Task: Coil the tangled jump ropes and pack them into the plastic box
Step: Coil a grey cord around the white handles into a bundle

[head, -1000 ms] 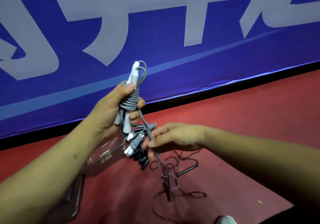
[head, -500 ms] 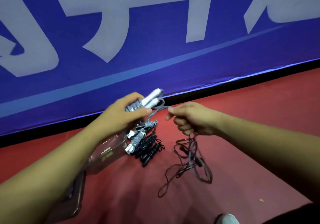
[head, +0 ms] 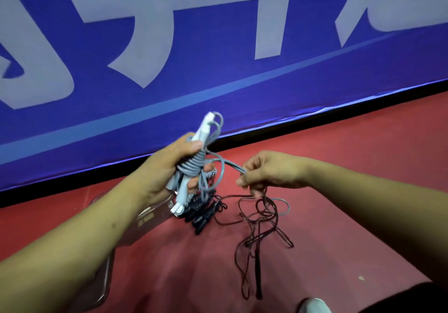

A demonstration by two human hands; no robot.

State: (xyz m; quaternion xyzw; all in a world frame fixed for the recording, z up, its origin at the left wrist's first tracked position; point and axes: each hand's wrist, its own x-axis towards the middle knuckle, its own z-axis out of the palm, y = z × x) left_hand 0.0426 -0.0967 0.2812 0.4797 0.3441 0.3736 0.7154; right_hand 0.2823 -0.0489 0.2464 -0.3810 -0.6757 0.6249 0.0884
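My left hand (head: 167, 169) grips a grey jump rope (head: 192, 164) by its white handles, with grey cord wound in tight turns round them. My right hand (head: 264, 172) pinches the loose grey cord end a little to the right of the bundle. Below the hands, several coiled ropes (head: 202, 209), black and grey, lie on the red floor. A dark tangled rope (head: 260, 225) with a black handle sprawls to their right. The clear plastic box (head: 150, 215) sits on the floor under my left wrist, largely hidden by my arm.
A blue banner (head: 218, 70) with large white characters stands along the back, edged by a black strip. Red floor (head: 363, 143) stretches to the right. A clear lid-like piece (head: 101, 288) lies under my left forearm. A white shoe tip (head: 312, 306) shows at the bottom.
My left hand has tilted the handle bundle back upright. My right hand has swung the cord round and now holds it lower, to the right of the bundle; another turn lies on the handles.
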